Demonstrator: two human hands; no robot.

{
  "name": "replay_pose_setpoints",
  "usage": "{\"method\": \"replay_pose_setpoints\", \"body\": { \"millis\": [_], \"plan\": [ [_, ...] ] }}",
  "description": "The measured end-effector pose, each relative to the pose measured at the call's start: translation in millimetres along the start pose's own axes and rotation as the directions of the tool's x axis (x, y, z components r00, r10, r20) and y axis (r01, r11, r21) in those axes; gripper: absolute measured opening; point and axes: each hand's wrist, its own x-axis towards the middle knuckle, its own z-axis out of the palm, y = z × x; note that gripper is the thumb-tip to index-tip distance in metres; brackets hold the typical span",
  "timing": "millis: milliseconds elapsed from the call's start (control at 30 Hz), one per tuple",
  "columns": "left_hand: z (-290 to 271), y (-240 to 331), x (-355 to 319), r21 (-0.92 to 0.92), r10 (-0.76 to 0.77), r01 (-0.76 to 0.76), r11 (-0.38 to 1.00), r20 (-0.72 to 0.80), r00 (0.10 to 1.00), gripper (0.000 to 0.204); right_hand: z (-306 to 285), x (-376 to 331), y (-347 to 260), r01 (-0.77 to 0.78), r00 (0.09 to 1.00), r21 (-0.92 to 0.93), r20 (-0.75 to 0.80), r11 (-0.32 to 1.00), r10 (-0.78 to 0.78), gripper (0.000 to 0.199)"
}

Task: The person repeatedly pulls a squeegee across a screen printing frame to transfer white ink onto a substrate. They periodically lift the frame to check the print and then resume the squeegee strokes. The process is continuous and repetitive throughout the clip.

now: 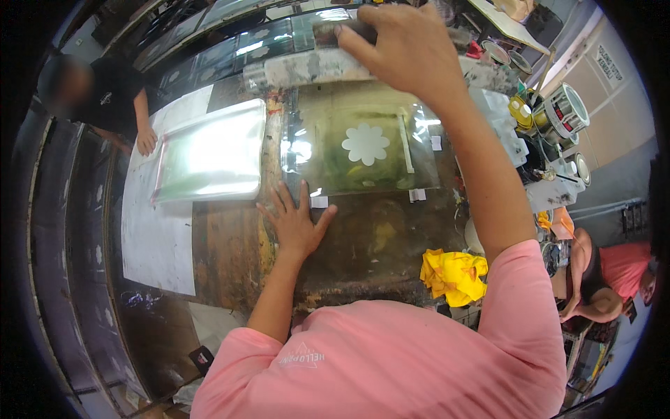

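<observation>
My left hand (296, 225) lies flat on the stained table, fingers spread, its fingertips by the near left corner of a clear plastic sheet (292, 150). This sheet covers a yellow-green area with a pale flower shape (365, 144) in its middle. Small white tabs (417, 195) sit along the sheet's edges. Beyond it, my right hand (408, 52) is raised at the far side, its fingers bent round a dark brown bar (345, 32) above a paint-smeared pale bar (307, 68). How that brown bar joins the rest is hidden by the hand.
To the left, a stack of shiny clear sheets (213, 153) lies partly on white paper (157, 244), where a co-worker's hand (146, 140) rests. A crumpled yellow cloth (454, 276) is near my right elbow. Cans (562, 112) and bottles crowd the right side; another person (618, 276) sits beyond.
</observation>
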Motion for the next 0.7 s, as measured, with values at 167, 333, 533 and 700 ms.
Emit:
{"method": "replay_pose_setpoints", "body": {
  "millis": [167,333,533,700],
  "plan": [
    [-6,7,7,-0.261,0.076,-0.083,0.962,-0.037,0.996,0.102,-2,26,7,-0.037,0.999,0.074,-0.019,0.997,0.039,0.051],
    [-46,25,64,-0.581,-0.009,-0.272,0.767,-0.435,0.900,0.070,-8,43,11,-0.109,0.992,0.100,0.076,0.989,0.101,0.053],
    [-73,-27,91,-0.597,-0.228,-0.158,0.787,-0.518,0.824,0.047,-7,32,5,-0.019,0.997,0.048,-0.072,0.999,0.022,0.052],
    [-68,-137,70,-0.624,-0.364,-0.023,0.781,-0.485,0.795,0.048,-7,23,3,-0.070,0.997,0.086,0.021,0.994,0.068,0.051]
  ]
}}
